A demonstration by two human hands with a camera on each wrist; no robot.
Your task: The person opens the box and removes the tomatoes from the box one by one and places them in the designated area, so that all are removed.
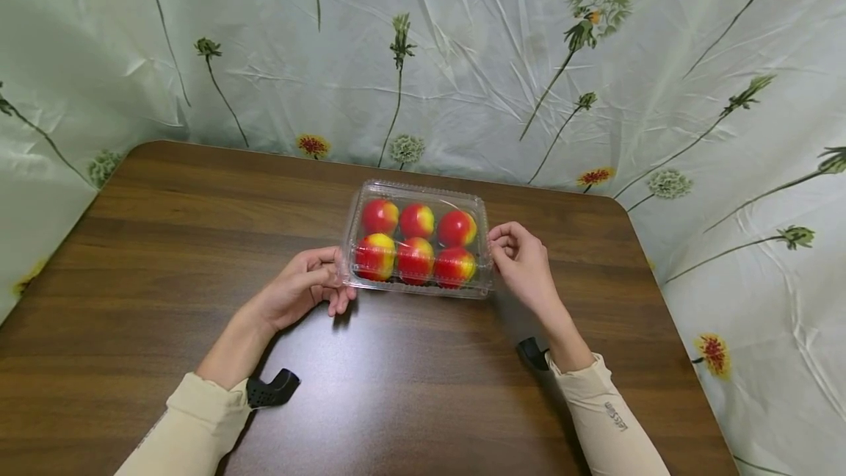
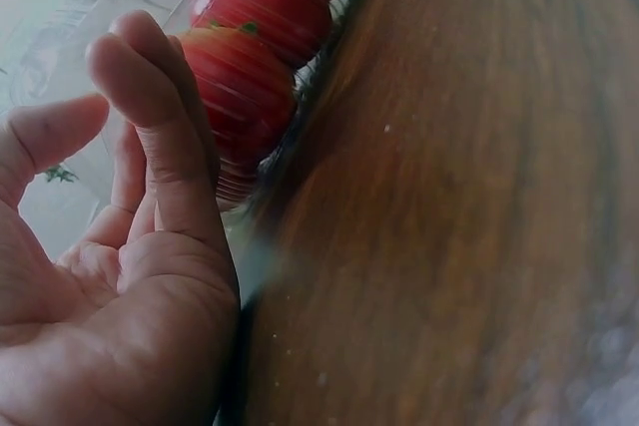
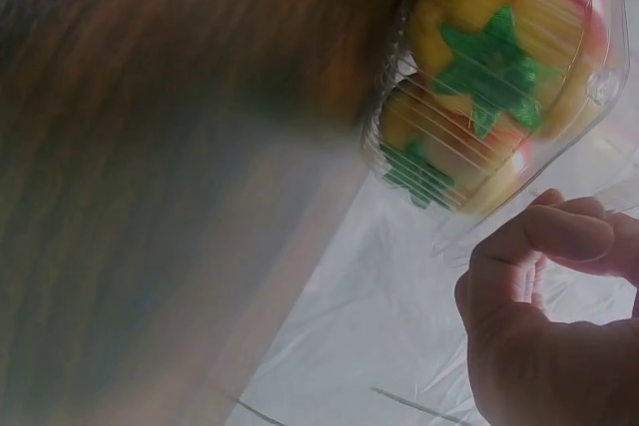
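A lidded clear plastic clamshell box is held between both hands over the middle of the table. Inside sit several round red-and-yellow fruits in two rows. In the right wrist view, a green star-shaped top shows on a fruit through the ribbed wall. My left hand grips the box's near left corner between thumb and fingers. On the opposite side, my right hand pinches the rim with thumb and curled fingers. The left fingertips partly hide behind the box.
The brown wooden table has rounded far corners. A pale curtain printed with flowers hangs behind it and along its sides. Each wrist has a black device at the cuff of a cream sleeve.
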